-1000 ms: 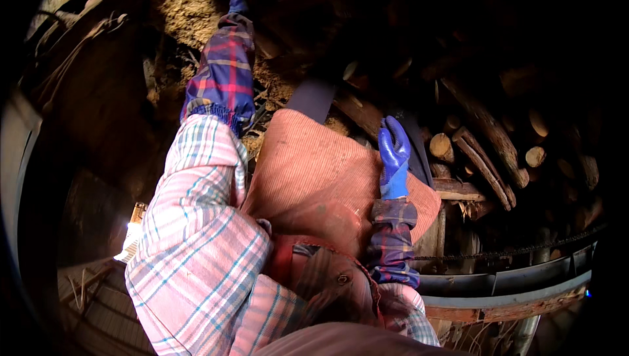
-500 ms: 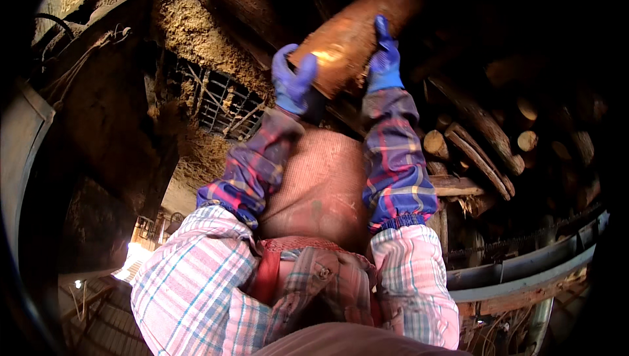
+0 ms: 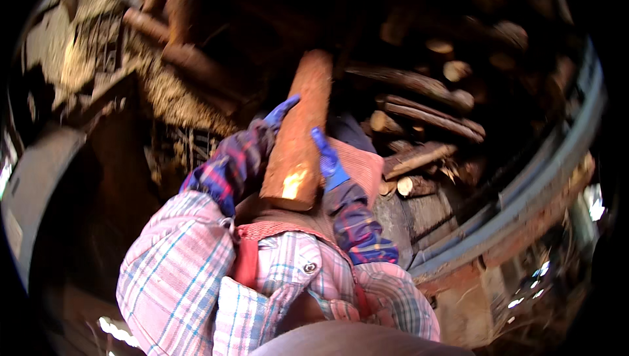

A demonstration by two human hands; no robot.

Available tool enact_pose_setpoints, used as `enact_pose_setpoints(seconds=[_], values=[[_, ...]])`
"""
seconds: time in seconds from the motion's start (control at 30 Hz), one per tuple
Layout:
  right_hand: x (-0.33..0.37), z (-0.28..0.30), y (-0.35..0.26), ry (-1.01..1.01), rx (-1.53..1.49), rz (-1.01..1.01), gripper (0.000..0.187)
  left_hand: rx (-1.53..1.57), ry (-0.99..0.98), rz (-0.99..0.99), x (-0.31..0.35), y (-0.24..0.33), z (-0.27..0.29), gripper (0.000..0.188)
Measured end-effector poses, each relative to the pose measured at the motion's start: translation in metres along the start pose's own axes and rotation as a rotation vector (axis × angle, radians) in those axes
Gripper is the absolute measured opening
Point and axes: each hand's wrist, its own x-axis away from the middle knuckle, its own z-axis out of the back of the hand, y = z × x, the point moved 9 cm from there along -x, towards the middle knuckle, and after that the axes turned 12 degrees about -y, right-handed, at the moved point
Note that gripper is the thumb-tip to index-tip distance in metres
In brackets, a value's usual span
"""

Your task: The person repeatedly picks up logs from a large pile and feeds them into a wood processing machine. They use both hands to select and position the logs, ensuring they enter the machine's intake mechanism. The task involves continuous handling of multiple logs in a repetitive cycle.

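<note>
A thick brown log [image 3: 301,126] is held between my two hands, close in front of my body. Its near end, lit by a bright patch, reaches toward my waist, and its far end points away. My left hand [image 3: 282,111], in a blue glove, presses against the log's left side; part of it is hidden behind the log. On the right side, lower down, my right hand [image 3: 329,159], also in a blue glove, lies against the bark with its thumb up. A reddish apron [image 3: 357,166] hangs below the hands.
Several cut logs [image 3: 432,117] lie piled at the right. A curved blue-grey metal rail [image 3: 504,231] runs along the right side. More logs [image 3: 196,67] lean at the far left beside a rough yellowish wall [image 3: 160,87]. A grey metal panel [image 3: 42,172] stands at the left.
The log has come down and nearer to my body, turning from a slant to nearly upright in the picture. Both hands moved with it, and the view has swung to the right.
</note>
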Motion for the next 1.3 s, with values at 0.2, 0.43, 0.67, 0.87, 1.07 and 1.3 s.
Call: enact_pose_setpoints(seconds=[0.2, 0.43, 0.67, 0.87, 1.07, 1.3], values=[[0.062, -0.003, -0.084, -0.035, 0.401, 0.59, 0.069, 0.208, -0.229, 0.213, -0.019, 0.039, -0.167, 0.056], [0.249, -0.064, -0.29, -0.3, 0.38, 0.961, 0.054, -0.628, -0.501, -0.435, -0.053, 0.184, -0.468, 0.062], [0.533, -0.091, -0.552, -0.018, 0.852, 1.373, 0.058, -1.041, -0.628, -0.855, 0.049, 0.212, -0.701, 0.072], [0.677, -0.124, -0.69, 0.382, 1.273, 1.403, 0.08, -1.04, -0.24, -0.532, 0.011, 0.198, -0.54, 0.065], [0.567, 0.032, -0.8, 1.112, 1.534, 1.023, 0.088, -1.284, 0.343, -0.116, 0.039, 0.141, -0.26, 0.071], [0.54, 0.088, -0.807, 0.939, 1.739, 0.892, 0.065, -1.149, 0.454, 0.114, 0.09, 0.063, -0.145, 0.061]])
